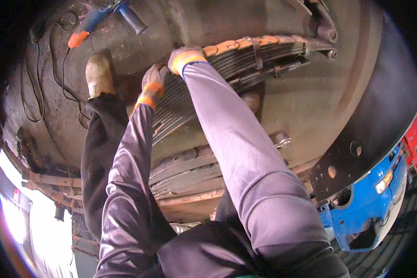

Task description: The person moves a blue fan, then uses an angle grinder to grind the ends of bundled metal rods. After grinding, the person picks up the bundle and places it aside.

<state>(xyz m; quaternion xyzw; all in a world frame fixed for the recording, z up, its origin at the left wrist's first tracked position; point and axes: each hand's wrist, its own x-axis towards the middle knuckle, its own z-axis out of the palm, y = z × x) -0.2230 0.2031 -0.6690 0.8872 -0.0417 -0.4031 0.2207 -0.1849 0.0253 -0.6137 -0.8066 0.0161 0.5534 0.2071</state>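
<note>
A large curved leaf spring (pixel 231 58), a stack of many dark metal leaves with rusty orange upper edges, lies on the floor in front of me. My right hand (pixel 186 56), in a grey glove with an orange and yellow cuff, is closed over its far edge. Close by on the left, my left hand (pixel 154 81), gloved the same way, curls its fingers at the spring's left part. The fingertips of both hands are partly hidden. A metal clip (pixel 255 53) wraps the stack to the right of my hands.
At the far left lies a blue and orange angle grinder (pixel 90 23) with a dark cord (pixel 65 83). My tan boot (pixel 99 74) stands beside the spring. A second leaf stack (pixel 185 171) lies nearer. On the right are a dark drilled metal beam (pixel 356 125) and a blue vehicle panel (pixel 366 199).
</note>
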